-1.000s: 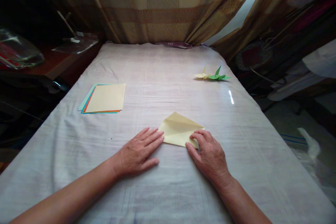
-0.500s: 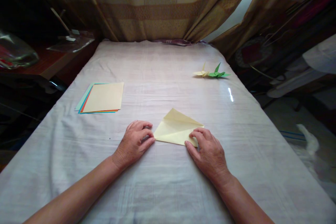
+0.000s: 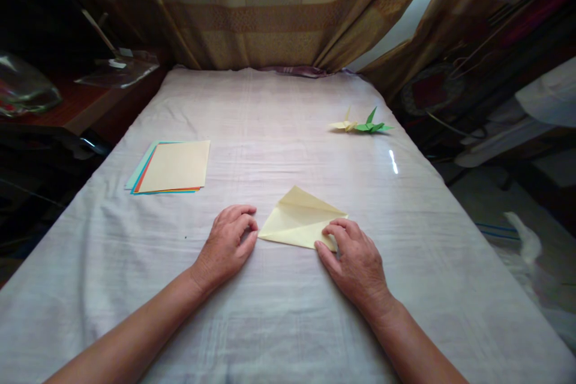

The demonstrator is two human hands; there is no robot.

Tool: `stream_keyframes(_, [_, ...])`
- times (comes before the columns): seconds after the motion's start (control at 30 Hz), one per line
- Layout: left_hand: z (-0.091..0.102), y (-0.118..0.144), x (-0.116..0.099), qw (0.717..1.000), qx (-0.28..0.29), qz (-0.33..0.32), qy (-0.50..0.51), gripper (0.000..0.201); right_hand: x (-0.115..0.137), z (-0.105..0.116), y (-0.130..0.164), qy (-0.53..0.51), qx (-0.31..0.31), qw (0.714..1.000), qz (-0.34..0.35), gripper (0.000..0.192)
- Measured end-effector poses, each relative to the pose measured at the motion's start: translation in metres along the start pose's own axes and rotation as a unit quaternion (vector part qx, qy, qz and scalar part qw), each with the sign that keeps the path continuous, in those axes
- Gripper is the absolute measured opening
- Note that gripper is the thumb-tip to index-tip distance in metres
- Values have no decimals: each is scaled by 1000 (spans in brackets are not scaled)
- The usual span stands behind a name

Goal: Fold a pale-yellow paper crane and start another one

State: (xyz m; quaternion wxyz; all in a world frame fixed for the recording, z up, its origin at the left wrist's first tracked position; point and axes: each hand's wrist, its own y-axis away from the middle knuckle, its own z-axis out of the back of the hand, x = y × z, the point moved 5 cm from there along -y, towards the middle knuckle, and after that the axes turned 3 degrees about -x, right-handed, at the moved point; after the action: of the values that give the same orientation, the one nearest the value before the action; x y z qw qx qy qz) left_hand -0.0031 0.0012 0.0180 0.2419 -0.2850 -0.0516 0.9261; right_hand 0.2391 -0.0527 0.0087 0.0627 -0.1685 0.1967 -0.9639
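Your right hand [image 3: 357, 264] is pinning the near right corner of the folded yellow paper [image 3: 300, 225] with bent fingers; your left hand [image 3: 226, 246] is resting loosely curled, gripping nothing, beside its left tip. First folds done, much folding seemingly left. Paper stack [image 3: 173, 166] lying far left, two finished cranes [image 3: 360, 125] far right.

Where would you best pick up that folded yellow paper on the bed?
Probably at the far peak of the folded yellow paper, coming from above: it looks slightly raised off the sheet. The right hand presses the near corner; the left hand rests beside its left tip.
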Motion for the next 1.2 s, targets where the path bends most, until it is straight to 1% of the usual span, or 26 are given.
stream_keyframes(0.1, [2, 2, -4, 999, -34, -1, -2, 13, 0, -1, 0, 0, 7, 1000, -7, 15])
stream_keyframes(0.17, [-2, 2, -14, 999, -47, -12, -13, 24, 0, -1, 0, 2, 6, 1000, -10, 15])
stream_keyframes(0.23, [-12, -1, -27, 998, -33, -29, -39, 46, 0, 0, 0, 3, 3, 1000, -8, 15])
stream_keyframes(0.3, [-25, -5, -35, 997, -7, -24, -72, 66, 1, 0, 0, 2, 1, 1000, -5, 15])
stream_keyframes(0.33, [-30, -7, -37, 996, 1, -16, -89, 72, 1, 0, 0, 1, 1, 1000, -4, 15])
stream_keyframes(0.4, [-39, -11, -36, 993, 20, 5, -113, 78, 1, 0, 0, -1, 1, 1000, -4, 15])
stream_keyframes(0.5, [-43, -12, -28, 991, 37, 26, -127, 77, 2, 1, -1, -1, -2, 1000, -5, 14])
stream_keyframes(0.63, [-38, -6, -15, 990, 45, 32, -128, 75, 2, 2, -1, -1, -1, 1000, -5, 13])
stream_keyframes(0.77, [-30, 2, 0, 990, 27, 25, -139, 73, 1, 1, 0, -3, 3, 1000, -9, 14])
stream_keyframes(0.9, [-21, 9, 14, 987, 10, 43, -157, 66, 1, 0, 0, -5, 5, 1000, -9, 14])
stream_keyframes(1.0, [-13, 12, 12, 986, -11, 48, -158, 60, 1, 1, 0, -1, 5, 1000, -9, 14])
stream_keyframes(1.07, [-10, 12, 0, 989, -24, 11, -148, 55, 2, 1, 0, 1, 3, 1000, -9, 14])
stream_keyframes(1.1, [-10, 12, -10, 990, -17, -28, -139, 53, 2, 1, 0, 1, 2, 1000, -8, 14])
stream_keyframes(1.13, [-13, 13, -20, 989, 8, -81, -127, 51, 2, 0, 0, 0, 1, 1000, -7, 14])
stream_keyframes(1.17, [-18, 15, -30, 983, 51, -139, -112, 48, 2, 0, 0, -1, 0, 1000, -7, 14])
stream_keyframes(1.2, [-23, 18, -38, 974, 95, -181, -101, 48, 2, 0, 0, -1, 0, 1000, -7, 14])
